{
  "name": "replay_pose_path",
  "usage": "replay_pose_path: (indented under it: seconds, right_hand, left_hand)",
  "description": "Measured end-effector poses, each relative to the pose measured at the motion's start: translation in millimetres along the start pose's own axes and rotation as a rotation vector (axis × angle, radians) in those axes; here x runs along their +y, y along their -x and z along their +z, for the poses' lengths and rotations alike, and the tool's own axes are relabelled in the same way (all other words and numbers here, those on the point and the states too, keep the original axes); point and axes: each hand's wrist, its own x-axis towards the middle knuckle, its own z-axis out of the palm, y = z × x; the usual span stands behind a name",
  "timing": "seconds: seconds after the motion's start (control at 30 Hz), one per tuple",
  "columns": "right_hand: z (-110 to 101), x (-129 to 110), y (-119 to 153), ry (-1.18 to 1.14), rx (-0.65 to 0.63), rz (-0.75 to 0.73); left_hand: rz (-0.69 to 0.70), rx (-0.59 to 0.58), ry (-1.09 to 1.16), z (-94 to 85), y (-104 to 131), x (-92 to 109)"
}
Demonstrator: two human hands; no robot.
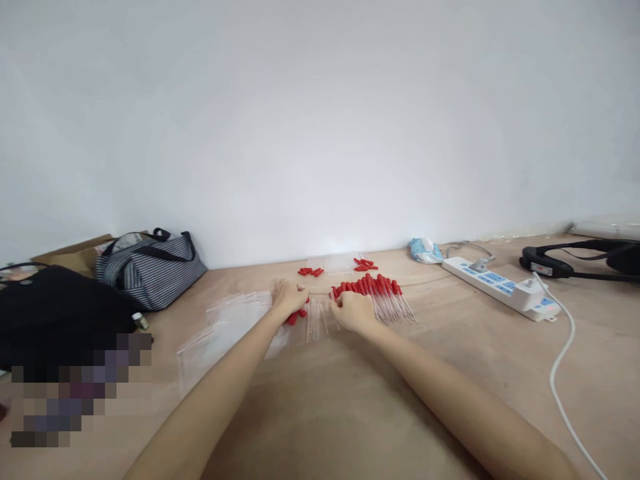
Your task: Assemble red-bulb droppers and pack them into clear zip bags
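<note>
A row of droppers (pixel 395 303) with red bulbs and thin clear stems lies on the wooden table. My right hand (pixel 354 311) is closed at the row's left end, its fingers pinched on a dropper whose red bulb and clear stem show partly beside the fingertips. Loose red bulbs (pixel 295 317) lie under and beside my left hand (pixel 288 298). Its fingers are curled, and what they hold, if anything, is hidden. Between the hands several bare clear tubes (pixel 315 320) lie side by side.
Clear plastic bags (pixel 225 333) spread at the left. More red bulbs (pixel 311 272) and clear tubes (pixel 339 265) lie by the wall. A striped bag (pixel 155 273) stands far left; a power strip (pixel 500 287), white cable (pixel 557 373), blue-white crumpled item (pixel 425 251) and black headset (pixel 580 260) lie right.
</note>
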Motion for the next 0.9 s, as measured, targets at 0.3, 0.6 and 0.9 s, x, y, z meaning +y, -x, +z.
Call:
replay_pose_path:
  seconds: [0.3, 0.6, 0.9]
  right_hand:
    - [-6.4, 72.2, 49.6, -0.221, 0.159, -0.503]
    - [-3.7, 61.3, 72.1, -0.159, 0.057, -0.74]
    - [-2.2, 62.9, 71.4, -0.143, 0.043, -0.757]
  left_hand:
    - [0.463, -0.164, 0.339, 10.8, 100.8, -15.2]
    - [0.557, -0.235, 0.36, 16.0, 107.5, -14.8]
    - [0.524, -0.251, 0.388, 16.1, 109.1, -13.1]
